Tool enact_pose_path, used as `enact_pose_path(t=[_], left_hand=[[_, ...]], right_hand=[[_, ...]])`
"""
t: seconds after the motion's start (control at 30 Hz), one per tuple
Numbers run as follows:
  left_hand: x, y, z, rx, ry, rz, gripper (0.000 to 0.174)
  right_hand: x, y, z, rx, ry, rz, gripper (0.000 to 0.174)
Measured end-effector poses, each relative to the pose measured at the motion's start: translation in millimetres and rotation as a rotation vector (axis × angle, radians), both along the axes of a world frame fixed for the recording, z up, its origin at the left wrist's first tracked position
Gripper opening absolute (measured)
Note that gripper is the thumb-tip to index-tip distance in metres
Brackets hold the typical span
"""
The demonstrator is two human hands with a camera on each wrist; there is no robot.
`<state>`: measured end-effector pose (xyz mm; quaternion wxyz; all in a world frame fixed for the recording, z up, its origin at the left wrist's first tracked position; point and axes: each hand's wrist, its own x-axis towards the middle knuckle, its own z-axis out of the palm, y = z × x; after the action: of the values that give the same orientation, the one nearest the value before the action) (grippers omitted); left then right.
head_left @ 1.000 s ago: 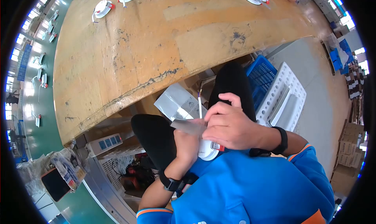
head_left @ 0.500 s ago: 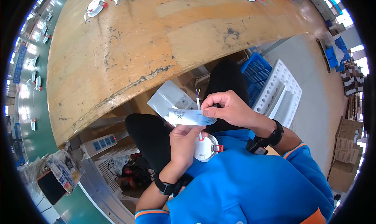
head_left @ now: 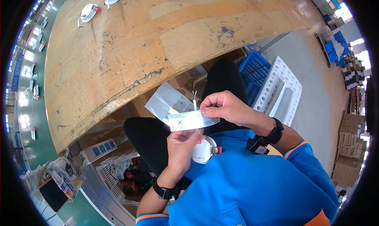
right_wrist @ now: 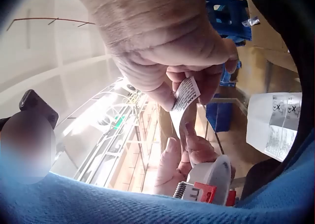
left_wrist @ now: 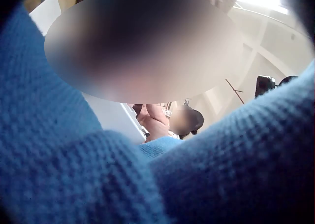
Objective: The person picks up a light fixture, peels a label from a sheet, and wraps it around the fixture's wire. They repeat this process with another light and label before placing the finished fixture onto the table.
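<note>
The left hand point(head_left: 180, 151) pinches the lower edge of a printed strip point(head_left: 189, 121), the right hand point(head_left: 233, 108) its right end; below the desk point(head_left: 114, 56)'s near edge, a white crate point(head_left: 109, 178) holds dark-and-red items point(head_left: 135, 180).

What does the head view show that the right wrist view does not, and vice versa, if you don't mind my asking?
Head only: the lamps on the table and the socket strip.
Right wrist only: the coiled spring on the lower lamp.
Both: that lamp, the left hand, the right hand pinching the printed label, and the printed plastic sheet.
</note>
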<state>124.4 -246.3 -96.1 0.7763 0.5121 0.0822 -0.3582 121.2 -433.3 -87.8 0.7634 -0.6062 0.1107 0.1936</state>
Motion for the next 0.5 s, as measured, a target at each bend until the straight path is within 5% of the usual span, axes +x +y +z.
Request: enact_pose_path(t=[0.5], left_hand=[[1.0, -2.4, -1.0, -0.003, 0.104, 0.034, 0.018]], right_hand=[[0.5, -1.0, -1.7, -0.023, 0.009, -0.003, 0.018]])
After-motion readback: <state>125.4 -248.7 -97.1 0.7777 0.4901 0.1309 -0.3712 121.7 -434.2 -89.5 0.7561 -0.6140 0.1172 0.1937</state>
